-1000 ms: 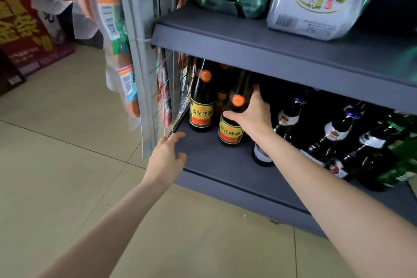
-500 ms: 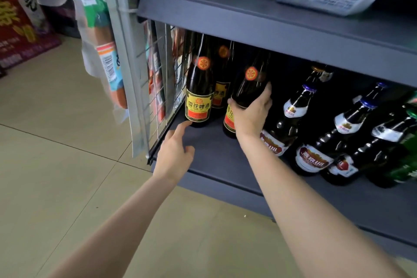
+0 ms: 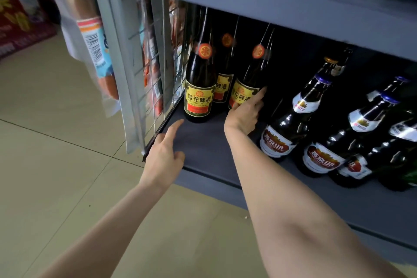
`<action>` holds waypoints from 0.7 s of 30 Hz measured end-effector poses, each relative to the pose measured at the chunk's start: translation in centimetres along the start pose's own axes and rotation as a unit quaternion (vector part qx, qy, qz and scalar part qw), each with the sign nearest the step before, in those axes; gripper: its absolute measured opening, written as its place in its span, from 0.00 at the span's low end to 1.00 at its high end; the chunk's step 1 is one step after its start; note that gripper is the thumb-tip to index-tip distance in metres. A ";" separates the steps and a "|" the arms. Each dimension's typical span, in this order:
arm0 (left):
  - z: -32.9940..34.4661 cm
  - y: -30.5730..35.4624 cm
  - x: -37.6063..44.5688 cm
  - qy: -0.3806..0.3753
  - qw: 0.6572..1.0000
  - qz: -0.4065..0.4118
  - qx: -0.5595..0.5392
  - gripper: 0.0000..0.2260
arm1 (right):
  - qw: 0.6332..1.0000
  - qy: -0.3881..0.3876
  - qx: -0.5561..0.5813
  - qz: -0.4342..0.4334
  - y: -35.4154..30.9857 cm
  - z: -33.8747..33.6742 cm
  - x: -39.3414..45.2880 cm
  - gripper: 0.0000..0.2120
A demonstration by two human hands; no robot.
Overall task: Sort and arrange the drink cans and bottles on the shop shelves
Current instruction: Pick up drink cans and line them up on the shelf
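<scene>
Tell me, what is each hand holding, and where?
The right hand has its grip on the yellow-label bottle, low at its label. The left hand holds nothing.

Two bare forearms come into the picture from the lower edge. No sleeve covers them as far as the frame shows. The left hand (image 3: 165,156) and the right hand (image 3: 244,113) are bare too, without gloves. On the wrists and on the fingers that show, I see no watch, band or ring.
</scene>
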State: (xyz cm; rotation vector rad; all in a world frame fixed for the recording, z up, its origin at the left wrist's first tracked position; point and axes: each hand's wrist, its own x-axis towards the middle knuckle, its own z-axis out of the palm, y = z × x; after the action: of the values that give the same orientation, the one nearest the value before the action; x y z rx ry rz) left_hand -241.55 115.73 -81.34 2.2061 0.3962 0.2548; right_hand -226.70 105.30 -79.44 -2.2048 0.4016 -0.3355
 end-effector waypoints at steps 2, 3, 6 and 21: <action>0.1 -0.2 0.2 -0.002 1.000 -0.003 0.004 0.33 | 1.000 0.002 -0.005 0.001 0.1 0.6 0.8 0.38; 0.2 -0.3 0.1 -0.002 1.000 -0.003 0.003 0.33 | 1.000 -0.003 -0.004 0.005 0.3 0.8 1.1 0.38; 0.3 -0.6 0.0 -0.004 1.000 0.005 0.010 0.33 | 0.999 -0.021 0.034 0.034 1.2 1.3 1.1 0.36; -6.4 5.2 -3.7 0.068 0.990 0.119 -0.022 0.25 | 0.934 -0.102 0.062 -0.337 3.0 -16.4 -9.3 0.27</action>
State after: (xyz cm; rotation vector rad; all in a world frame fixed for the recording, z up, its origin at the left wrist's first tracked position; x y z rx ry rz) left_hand -245.98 115.98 -73.52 2.1995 0.1981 0.5401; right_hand -241.82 95.68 -72.76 -2.1653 -0.4963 -0.4720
